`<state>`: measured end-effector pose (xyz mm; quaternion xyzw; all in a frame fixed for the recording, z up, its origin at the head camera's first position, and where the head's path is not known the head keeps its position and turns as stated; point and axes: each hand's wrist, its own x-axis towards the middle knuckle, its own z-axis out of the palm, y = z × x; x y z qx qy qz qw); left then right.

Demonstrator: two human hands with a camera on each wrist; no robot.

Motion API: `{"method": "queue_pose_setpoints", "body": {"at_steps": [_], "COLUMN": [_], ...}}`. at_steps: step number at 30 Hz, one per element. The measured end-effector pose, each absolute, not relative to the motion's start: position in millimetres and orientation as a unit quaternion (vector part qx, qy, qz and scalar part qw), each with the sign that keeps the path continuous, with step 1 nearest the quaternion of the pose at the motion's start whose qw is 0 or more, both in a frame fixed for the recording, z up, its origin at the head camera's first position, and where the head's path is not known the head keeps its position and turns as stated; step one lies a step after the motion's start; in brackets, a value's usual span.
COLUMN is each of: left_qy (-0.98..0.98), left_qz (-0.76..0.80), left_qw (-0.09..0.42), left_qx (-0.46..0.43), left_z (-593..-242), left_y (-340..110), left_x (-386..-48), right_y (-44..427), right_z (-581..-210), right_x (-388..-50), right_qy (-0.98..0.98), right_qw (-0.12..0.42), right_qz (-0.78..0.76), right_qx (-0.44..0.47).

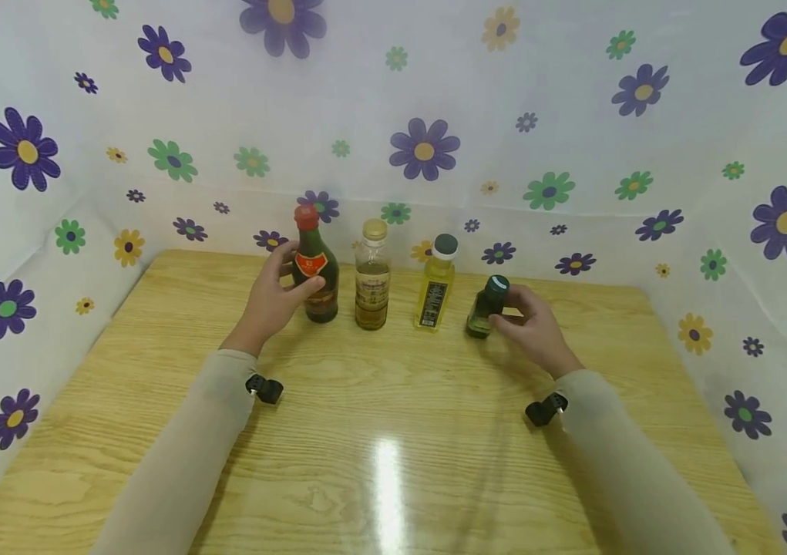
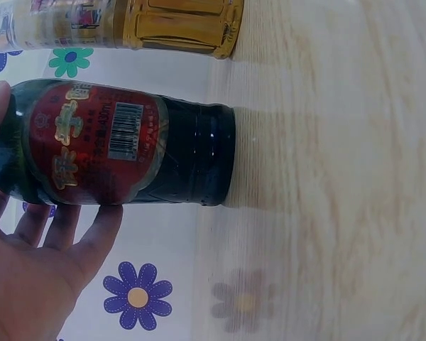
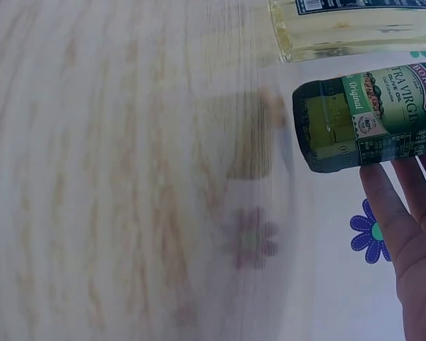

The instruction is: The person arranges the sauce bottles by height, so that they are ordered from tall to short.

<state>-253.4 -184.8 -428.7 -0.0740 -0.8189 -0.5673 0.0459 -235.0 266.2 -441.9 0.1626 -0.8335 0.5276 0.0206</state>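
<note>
At the left of a row of bottles, my left hand [image 1: 271, 297] holds a dark green bottle [image 1: 321, 297] with a red cap, thumb across its front and fingers at its side. Its red label [image 2: 92, 142] fills much of the left wrist view, and its base meets the table. My right hand [image 1: 532, 327] grips a small green olive oil bottle [image 1: 479, 314] with a dark cap, at the row's right end. This bottle leans a little. In the right wrist view, its base [image 3: 316, 128] appears slightly off the tabletop, with a reflection below.
Between the held bottles stand a clear gold-capped bottle [image 1: 372, 293] of amber liquid and a yellow oil bottle [image 1: 436, 289] with a dark green cap. The wooden table [image 1: 338, 416] reaches back to a flower-print sheet [image 1: 365, 100], which also hangs at both sides.
</note>
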Motion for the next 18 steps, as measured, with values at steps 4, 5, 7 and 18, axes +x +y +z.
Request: {"method": "queue_pose_setpoints", "body": {"at_steps": [4, 5, 7, 18], "left_qy": [-0.818, -0.818, -0.820, -0.816], "left_qz": [-0.569, -0.568, -0.566, -0.570], "left_qw": [0.047, 0.047, 0.047, 0.049], "left_qx": [-0.074, -0.074, -0.073, -0.076], "left_z": [-429.9, -429.9, -429.8, -433.4], "left_y": [-185.0, -185.2, -185.3, -186.0], "left_x": [-252.8, -252.7, -252.2, -251.4], "right_y": [265.4, 265.6, 265.7, 270.9], "right_z": [-444.3, -444.9, -445.6, -451.2], "right_x": [-235.5, -235.9, -236.1, -239.0], "right_qy": [-0.844, -0.847, -0.849, -0.840], "right_qw": [0.018, 0.018, 0.016, -0.004], "right_qz": [0.512, 0.507, 0.505, 0.525], "right_qx": [0.158, 0.157, 0.154, 0.138]}}
